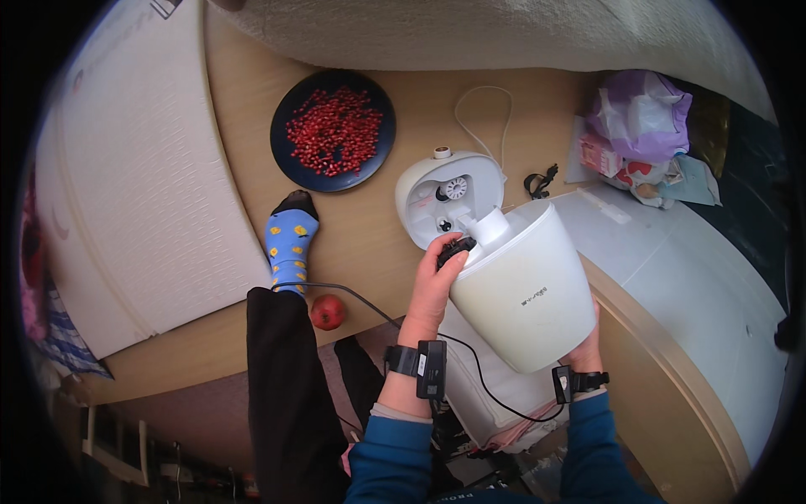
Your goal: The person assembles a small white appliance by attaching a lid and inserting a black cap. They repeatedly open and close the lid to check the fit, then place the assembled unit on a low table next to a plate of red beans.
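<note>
My right hand (585, 340) holds a white bucket-shaped tank (525, 286) from below, tilted on its side. A white spout (489, 227) sticks out of the tank's end. My left hand (438, 281) grips a small black cap (457, 248) right beside that spout. Just beyond on the wooden floor stands the white humidifier base (445, 197) with its round parts showing and a white cord (483, 109) looping behind it.
A dark plate of red berries (333, 130) lies on the floor. My foot in a blue sock (290, 239) and a red fruit (328, 312) are to the left. A white mattress (134, 185) is further left. Bags (642, 126) are at the right.
</note>
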A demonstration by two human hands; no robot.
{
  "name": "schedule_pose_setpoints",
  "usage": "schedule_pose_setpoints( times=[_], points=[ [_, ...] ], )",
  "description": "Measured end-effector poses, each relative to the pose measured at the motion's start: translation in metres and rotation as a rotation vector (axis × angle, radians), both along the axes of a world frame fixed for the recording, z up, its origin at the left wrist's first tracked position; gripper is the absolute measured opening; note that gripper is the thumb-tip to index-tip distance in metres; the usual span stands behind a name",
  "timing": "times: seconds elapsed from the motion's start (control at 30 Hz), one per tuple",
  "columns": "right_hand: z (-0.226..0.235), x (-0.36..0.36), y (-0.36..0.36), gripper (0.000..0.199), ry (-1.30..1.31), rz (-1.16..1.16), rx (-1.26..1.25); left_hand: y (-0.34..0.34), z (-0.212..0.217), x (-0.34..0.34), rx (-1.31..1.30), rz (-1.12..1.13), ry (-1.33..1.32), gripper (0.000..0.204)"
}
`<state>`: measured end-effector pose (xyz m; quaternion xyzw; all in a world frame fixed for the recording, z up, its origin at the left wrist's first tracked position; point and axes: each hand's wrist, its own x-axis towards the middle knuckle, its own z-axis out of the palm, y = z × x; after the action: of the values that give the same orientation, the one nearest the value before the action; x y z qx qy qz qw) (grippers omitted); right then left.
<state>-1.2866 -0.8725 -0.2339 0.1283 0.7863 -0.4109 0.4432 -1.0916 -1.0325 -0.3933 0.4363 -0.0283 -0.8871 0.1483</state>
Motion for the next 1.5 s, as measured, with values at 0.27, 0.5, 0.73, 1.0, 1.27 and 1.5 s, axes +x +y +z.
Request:
schedule_pose_setpoints(
  times=[0.27,0.5,0.73,1.0,1.27,1.5],
  points=[
    [0.001,-0.016,0.005,0.055,0.112,-0.236,0.001,0.001,-0.008,-0.015,0.217,0.114,-0.110,0.034],
    [-0.010,-0.028,-0.004,0.057,0.202,0.052,-0.035,-0.005,-0.011,-0.031,0.162,0.209,-0.266,0.041],
    [-0.012,-0.033,-0.025,0.052,0.241,0.179,0.028,0.000,-0.020,-0.037,-0.092,0.034,-0.408,0.045],
    [-0.003,-0.026,-0.029,0.051,0.232,0.243,0.074,0.007,-0.018,-0.026,-0.114,0.042,-0.450,0.045],
    [-0.009,-0.032,-0.027,0.051,0.230,0.236,0.059,0.023,-0.010,-0.048,-0.223,-0.160,-0.601,0.066],
    [-0.016,-0.038,-0.029,0.049,0.268,0.338,0.104,0.038,-0.004,-0.051,-0.197,-0.054,-0.599,0.074]
  ],
)
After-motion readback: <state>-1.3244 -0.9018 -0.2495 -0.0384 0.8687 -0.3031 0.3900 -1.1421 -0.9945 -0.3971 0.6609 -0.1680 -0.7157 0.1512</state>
